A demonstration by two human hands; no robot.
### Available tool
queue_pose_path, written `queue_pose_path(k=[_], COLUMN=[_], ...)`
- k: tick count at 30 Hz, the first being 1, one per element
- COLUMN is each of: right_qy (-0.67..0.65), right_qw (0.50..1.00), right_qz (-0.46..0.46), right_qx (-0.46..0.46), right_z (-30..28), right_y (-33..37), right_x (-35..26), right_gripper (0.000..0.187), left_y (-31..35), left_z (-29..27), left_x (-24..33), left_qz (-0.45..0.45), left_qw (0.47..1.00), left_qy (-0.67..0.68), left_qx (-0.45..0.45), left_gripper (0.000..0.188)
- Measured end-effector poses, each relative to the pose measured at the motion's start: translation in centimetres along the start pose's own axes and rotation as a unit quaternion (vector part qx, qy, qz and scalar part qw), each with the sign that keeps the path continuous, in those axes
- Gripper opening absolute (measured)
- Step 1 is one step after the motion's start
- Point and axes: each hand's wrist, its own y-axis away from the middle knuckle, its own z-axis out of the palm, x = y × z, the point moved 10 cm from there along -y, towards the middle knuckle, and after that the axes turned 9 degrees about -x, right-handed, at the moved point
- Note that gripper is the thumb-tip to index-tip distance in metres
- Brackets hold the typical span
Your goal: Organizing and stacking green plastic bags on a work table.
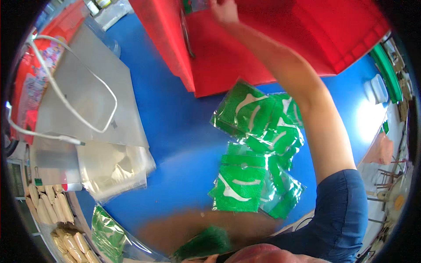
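Observation:
My right arm stretches across to the far side, and my right hand [225, 12] is over the red plastic bin [267, 48]. Its fingers are blurred and partly cut off by the top edge, beside a bit of green. Under that forearm lies a loose pile of clear bags [243, 182] holding flat green pieces with white curved shapes. At the bottom edge, a sliver of what seems to be my left hand [211, 258] shows, its fingers mostly hidden. Next to it is a blurred dark green piece [205, 242]; whether the hand grips it is unclear.
On the blue table [175, 131], a stack of clear empty bags [116, 171] lies at left, by a grey sheet [94, 96] with a white cable [61, 101] over it. Another bagged green piece [107, 232] sits at the near left edge. A small white container [378, 89] stands at right.

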Motion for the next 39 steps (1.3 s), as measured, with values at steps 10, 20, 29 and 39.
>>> queue_pose_path(k=[10,20,29,39], right_qy=[0.124,-0.458,-0.210,-0.358], right_qw=[0.962,0.692,0.822,0.773], right_qz=[0.242,0.166,0.166,0.378], right_qx=[0.011,-0.532,-0.503,-0.363], right_z=[4.5,4.4,10.3,-1.2], right_y=[-4.6,0.9,6.9,15.5], right_x=[8.8,-0.6,-4.5,-15.2], right_gripper=[0.056,0.053,0.043,0.021], left_y=[-3.6,-2.4,0.1,0.6], left_z=[-1.5,-0.5,1.4,-6.6], left_x=[1.2,3.8,-0.7,8.1], left_qz=[-0.046,-0.063,0.083,0.313], left_qw=[0.994,0.977,0.971,0.868], left_qy=[0.087,0.110,0.046,0.343], left_qx=[-0.047,-0.174,-0.218,0.178], left_gripper=[0.058,0.061,0.056,0.072])
